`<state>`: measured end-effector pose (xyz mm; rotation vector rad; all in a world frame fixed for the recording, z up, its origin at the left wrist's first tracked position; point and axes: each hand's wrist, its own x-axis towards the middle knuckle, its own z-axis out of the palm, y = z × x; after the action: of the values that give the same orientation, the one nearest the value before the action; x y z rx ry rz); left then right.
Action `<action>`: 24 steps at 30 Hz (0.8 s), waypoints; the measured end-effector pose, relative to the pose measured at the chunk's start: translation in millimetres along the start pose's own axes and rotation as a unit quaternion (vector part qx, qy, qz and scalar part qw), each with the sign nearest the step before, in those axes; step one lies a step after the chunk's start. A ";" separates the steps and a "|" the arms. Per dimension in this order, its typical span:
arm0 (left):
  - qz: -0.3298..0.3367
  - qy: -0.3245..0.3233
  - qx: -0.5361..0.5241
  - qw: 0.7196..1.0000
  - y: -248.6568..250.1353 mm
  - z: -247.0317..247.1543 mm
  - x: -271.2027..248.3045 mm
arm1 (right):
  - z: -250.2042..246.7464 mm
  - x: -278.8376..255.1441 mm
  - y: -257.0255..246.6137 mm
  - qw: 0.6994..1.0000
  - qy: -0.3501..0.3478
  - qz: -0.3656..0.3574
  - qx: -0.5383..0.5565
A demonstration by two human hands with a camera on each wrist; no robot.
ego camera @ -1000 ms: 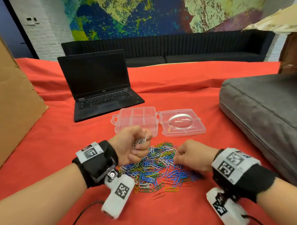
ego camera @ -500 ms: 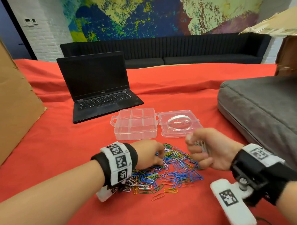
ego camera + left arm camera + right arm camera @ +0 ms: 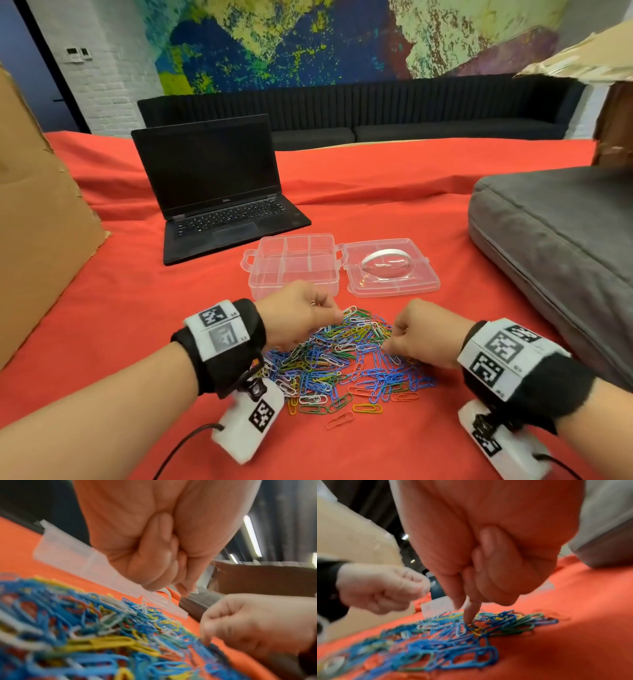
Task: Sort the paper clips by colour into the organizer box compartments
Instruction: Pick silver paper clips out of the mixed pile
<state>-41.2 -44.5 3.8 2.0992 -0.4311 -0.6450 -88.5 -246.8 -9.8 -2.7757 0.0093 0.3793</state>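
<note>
Left hand (image 3: 301, 317): fingers curled, pinching a white clip (image 3: 194, 591) to gather one colour.
Right hand (image 3: 419, 334): fingertip (image 3: 469, 616) probing the pile (image 3: 346, 359); grip unclear.
Organizer box (image 3: 294, 284): open just beyond, ready for sorting.

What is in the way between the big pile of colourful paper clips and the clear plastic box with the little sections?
Nothing visible. Only bare red tablecloth lies between the pile of colourful paper clips and the clear plastic organizer box. Its lid lies open flat beside it, so the compartments are uncovered. The left hand overlaps the box's near wall in the head view.
</note>
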 end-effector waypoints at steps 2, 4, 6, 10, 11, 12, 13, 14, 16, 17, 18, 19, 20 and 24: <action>-0.015 -0.029 -0.143 0.989 -1.9 -1.1 -3.0 | 1.9 0.0 -2.5 0.999 0.009 -0.004 -0.041; -0.024 -0.064 -0.285 0.956 -2.8 -4.5 -4.4 | 2.9 -0.7 -3.1 0.998 0.017 -0.001 -0.062; -0.026 -0.109 -0.409 0.906 -3.0 -7.4 -5.0 | 2.8 -0.5 -0.2 0.998 0.024 0.004 -0.066; 0.006 -0.144 -0.529 0.836 -1.0 -7.8 -4.8 | -4.6 -2.4 10.1 1.000 0.005 0.011 -0.026; 0.008 -0.139 -0.541 0.830 -0.7 -6.7 -4.0 | -7.2 -4.1 12.3 1.000 0.000 0.012 0.000; 0.010 -0.135 -0.549 0.825 -0.5 -5.5 -3.5 | -9.4 -5.8 14.7 0.999 -0.003 0.015 0.033; 0.011 -0.129 -0.553 0.823 0.1 -4.2 -3.1 | -11.2 -7.7 16.9 0.997 -0.003 0.022 0.069; 0.012 -0.122 -0.555 0.823 0.4 -2.6 -2.2 | -12.1 -8.7 19.1 0.995 0.001 0.030 0.097; 0.009 -0.106 -0.556 0.824 0.3 0.1 -0.4 | -12.4 -8.4 22.0 0.993 0.026 0.030 0.111; 0.007 -0.099 -0.557 0.824 0.5 1.2 0.4 | -12.1 -6.7 21.9 0.995 0.044 0.026 0.089; 0.006 -0.093 -0.559 0.824 0.8 2.2 0.7 | -11.3 -5.9 20.4 0.996 0.064 0.019 0.063; 0.006 -0.090 -0.559 0.825 1.3 2.8 1.0 | -9.8 -5.6 17.7 0.996 0.078 0.011 0.039; 0.007 -0.087 -0.558 0.825 1.1 3.2 1.1 | -7.8 -4.8 14.6 0.996 0.082 0.002 0.025; 0.003 -0.094 -0.565 0.820 2.7 0.3 -0.4 | 2.0 -1.9 0.7 0.998 0.040 -0.018 -0.040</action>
<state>-41.9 -45.9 6.1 0.8943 -0.0833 -0.8285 -90.9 -246.9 -11.3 -2.8650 -0.0360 0.2639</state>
